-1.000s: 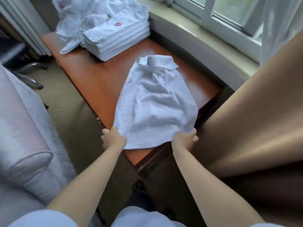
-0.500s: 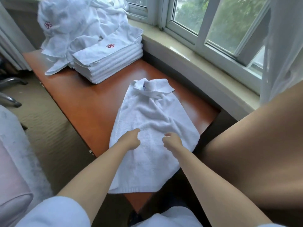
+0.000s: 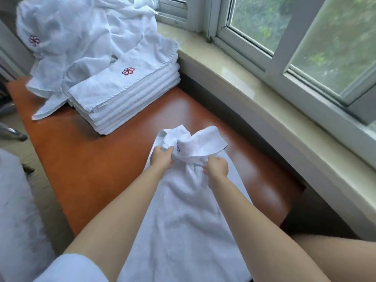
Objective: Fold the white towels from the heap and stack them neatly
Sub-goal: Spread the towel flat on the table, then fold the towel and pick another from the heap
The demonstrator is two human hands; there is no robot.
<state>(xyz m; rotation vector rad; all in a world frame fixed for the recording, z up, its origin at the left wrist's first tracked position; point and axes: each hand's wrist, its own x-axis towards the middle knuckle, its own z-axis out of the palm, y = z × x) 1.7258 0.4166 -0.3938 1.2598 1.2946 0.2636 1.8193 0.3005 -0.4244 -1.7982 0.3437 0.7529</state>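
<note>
So right under my chin the towel (image 3: 183, 220) I'm working on runs lengthwise away from me, near end hanging over the near edge of the table (image 3: 85, 169), far end about halfway up toward the window side. Long axis is basically straight out from my body, between my two forearms.

Both hands are out at the far end of it, where the cloth is bunched and flipped over on itself. My left hand (image 3: 162, 158) has its fingers curled round the crumpled left part of that flap, and my right hand (image 3: 216, 166) is pinching the hem on the right part. They sit close together, narrow spacing, about level with each other, so neither one is really nearer. There's a small blue mark on the flap just past my left fingers.

My guess is the next bit is getting that messy far edge spread out flat, which means pulling the two hands apart sideways, across the towel's length, before any fold back toward me makes sense.

Further up, near the far left corner of the table, is the folded stack (image 3: 126, 98) with the red logo on top, looking pretty square. Behind and partly draped on it is the heap (image 3: 81, 33) of unfolded ones, so plenty left. Windowsill (image 3: 254, 82) runs along the table's right edge.
</note>
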